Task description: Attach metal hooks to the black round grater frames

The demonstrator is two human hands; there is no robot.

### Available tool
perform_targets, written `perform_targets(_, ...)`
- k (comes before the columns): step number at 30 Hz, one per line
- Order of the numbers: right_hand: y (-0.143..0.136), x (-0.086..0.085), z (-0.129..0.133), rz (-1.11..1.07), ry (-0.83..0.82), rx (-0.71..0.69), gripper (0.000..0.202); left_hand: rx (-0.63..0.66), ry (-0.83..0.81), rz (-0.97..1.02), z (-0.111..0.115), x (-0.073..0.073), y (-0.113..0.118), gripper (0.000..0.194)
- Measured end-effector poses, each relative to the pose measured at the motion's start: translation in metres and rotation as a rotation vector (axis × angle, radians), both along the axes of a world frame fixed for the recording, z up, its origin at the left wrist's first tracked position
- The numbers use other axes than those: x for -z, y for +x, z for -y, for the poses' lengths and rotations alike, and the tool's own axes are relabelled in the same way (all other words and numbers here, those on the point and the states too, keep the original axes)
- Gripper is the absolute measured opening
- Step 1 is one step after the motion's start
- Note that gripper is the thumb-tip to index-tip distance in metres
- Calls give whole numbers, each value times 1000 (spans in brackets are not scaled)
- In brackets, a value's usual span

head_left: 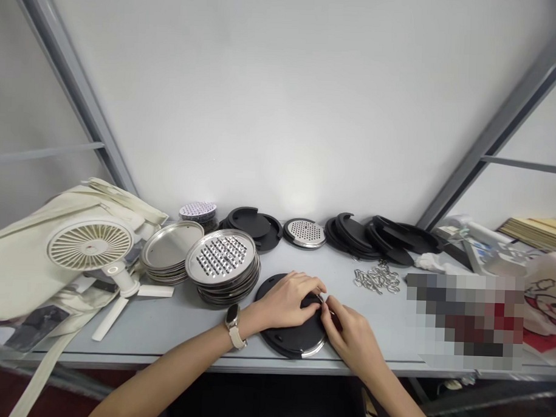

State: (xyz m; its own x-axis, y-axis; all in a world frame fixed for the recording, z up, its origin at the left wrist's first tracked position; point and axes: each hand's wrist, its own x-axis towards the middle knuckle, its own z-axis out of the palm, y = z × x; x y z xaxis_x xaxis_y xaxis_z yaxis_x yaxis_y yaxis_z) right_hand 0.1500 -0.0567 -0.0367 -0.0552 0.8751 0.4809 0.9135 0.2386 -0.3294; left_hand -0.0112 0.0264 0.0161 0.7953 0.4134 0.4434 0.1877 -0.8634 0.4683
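Black disc [296, 338] flat at tabletop's [178, 317] front edge. Left hand [286, 300] loosely curled over it, can't tell if gripping; right hand [350, 334] pinching thin metal piece [320, 299], fingertips nearly closed.

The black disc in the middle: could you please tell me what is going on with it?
A person has both hands on the black disc, flat on the table. The left hand lies over its top; the right hand is at its right side. Their fingertips meet around what seems a thin metal piece. Grater plates are stacked to the left, and wire pieces lie in a pile to the right.
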Motion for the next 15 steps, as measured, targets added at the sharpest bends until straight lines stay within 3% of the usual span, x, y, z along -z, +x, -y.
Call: perform_targets(15, -2, -4, 2, 60, 14, 19, 11, 3, -17, -14, 1, -1, -1, 21)
